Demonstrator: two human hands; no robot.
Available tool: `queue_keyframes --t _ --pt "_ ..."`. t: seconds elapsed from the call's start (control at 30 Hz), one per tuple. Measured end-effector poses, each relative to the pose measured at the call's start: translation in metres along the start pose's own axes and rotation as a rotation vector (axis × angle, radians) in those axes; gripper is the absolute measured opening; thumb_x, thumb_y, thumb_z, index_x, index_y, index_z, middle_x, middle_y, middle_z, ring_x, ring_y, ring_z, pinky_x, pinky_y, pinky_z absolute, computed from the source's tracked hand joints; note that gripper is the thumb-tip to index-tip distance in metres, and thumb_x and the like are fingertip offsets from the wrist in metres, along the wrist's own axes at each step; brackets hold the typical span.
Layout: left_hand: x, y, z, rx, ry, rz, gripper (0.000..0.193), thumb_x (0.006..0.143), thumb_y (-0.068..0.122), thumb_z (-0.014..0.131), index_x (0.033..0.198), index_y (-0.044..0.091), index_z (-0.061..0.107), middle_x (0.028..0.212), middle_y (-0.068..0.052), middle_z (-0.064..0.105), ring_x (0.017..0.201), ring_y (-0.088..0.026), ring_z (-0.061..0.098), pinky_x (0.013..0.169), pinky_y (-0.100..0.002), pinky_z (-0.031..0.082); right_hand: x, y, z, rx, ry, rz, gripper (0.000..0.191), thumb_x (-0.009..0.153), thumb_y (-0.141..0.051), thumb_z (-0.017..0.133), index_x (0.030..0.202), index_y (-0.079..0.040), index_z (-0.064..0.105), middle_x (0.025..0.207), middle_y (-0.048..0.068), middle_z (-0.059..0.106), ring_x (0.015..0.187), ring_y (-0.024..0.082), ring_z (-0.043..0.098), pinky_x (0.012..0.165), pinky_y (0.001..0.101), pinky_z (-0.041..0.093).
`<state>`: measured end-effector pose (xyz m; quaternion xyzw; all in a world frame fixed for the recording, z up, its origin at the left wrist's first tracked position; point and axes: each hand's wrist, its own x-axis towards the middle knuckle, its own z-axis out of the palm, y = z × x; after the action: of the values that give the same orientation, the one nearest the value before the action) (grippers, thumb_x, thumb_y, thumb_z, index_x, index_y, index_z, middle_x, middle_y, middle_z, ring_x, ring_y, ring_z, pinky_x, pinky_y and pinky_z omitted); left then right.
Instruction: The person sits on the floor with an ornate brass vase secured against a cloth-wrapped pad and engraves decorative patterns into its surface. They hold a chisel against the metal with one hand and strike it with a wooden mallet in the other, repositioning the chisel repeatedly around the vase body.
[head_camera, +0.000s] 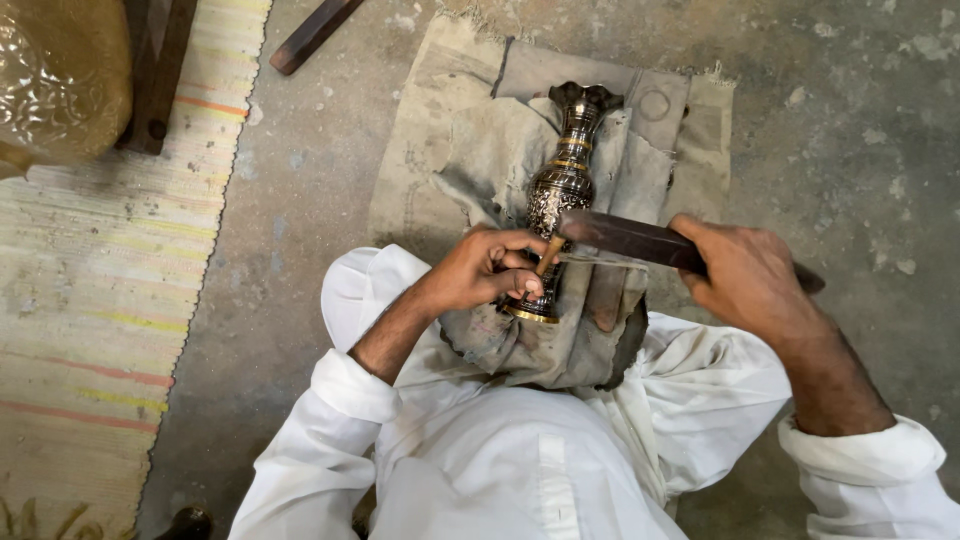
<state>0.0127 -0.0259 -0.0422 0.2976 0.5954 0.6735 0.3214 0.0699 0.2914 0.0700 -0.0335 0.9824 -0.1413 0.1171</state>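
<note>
On grey cloth – engraved metal vase; left hand grips thin chisel, right hand clenches flat dark bar.

You have no packages, labels, signs or screens in front of you here. Nothing boxed, wrapped for sale, tagged or lit up shows anywhere from twelve o'clock round to six o'clock in your view.
</note>
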Motion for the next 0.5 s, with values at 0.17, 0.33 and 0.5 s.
queue_keyframes --t 0.17,0.33,0.5 --pt "0.0 0.004 0.003 -0.143 0.226 0.006 0.033 0.095 0.005 0.071 0.126 0.002 0.059 0.094 -0.008 0.079 0.084 -0.011 0.076 0.07 -0.027 0.064 -0.009 0.008 0.014 0.007 -0.052 0.053 0.025 0.083 -0.019 0.078 0.105 -0.013 0.066 0.073 0.008 0.066 0.067 0.024 0.063 0.065 0.0412 0.048" --pt "0.012 0.026 0.019 0.156 0.152 -0.019 0.037 0.091 0.012 0.079 0.122 0.003 0.063 0.088 -0.01 0.08 0.076 -0.015 0.076 0.067 -0.031 0.062 -0.013 0.027 0.042 0.622 -0.131 0.08 0.031 0.085 -0.027 0.08 0.104 -0.008 0.064 0.075 0.005 0.054 0.068 0.013 0.049 0.059 0.0354 0.044" --pt "0.022 0.051 0.025 0.509 0.074 0.019 0.041 0.087 0.022 0.081 0.123 0.007 0.067 0.086 -0.01 0.08 0.074 -0.019 0.08 0.067 -0.036 0.058 -0.024 0.039 0.051 0.449 -0.133 0.154 0.036 0.085 -0.026 0.081 0.108 -0.005 0.063 0.074 0.007 0.061 0.069 0.016 0.053 0.062 0.0358 0.046"
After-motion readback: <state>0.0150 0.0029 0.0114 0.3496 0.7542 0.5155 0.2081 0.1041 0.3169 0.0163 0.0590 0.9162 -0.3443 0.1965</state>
